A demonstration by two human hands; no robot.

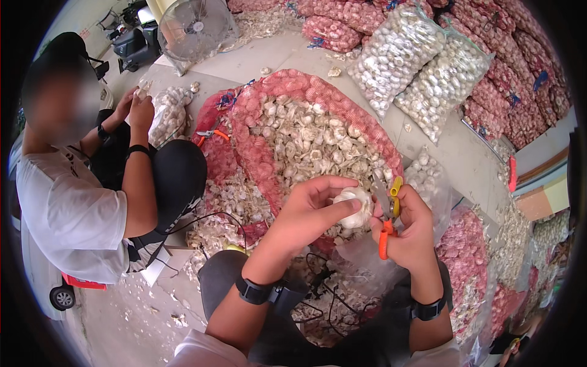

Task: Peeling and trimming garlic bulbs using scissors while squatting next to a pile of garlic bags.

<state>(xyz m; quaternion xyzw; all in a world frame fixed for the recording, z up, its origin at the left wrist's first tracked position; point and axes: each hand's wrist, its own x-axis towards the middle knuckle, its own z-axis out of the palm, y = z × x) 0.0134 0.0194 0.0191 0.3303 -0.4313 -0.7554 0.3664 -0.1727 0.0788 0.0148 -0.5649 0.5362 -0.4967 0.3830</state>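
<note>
A white garlic bulb [354,208] sits between the fingers and thumb of my left hand [318,205]. Close on its right, my right hand [409,229] grips a pair of scissors [389,211] with orange and yellow handles; the blades point up and away from me. Fingertips of my right hand come near the bulb, and I cannot tell whether they touch it. Beyond both hands lies a wide-open red mesh sack [257,110], its rim rolled back around many loose garlic bulbs [312,144] and dry skins.
At left a seated co-worker [79,202] holds a garlic bulb [144,92]. Orange-handled clippers [213,134] rest on the red mesh. Clear bags of garlic [397,52] and stacked red sacks [501,67] stand at the back right. A fan [194,27] stands behind; black cables [330,300] lie between my knees.
</note>
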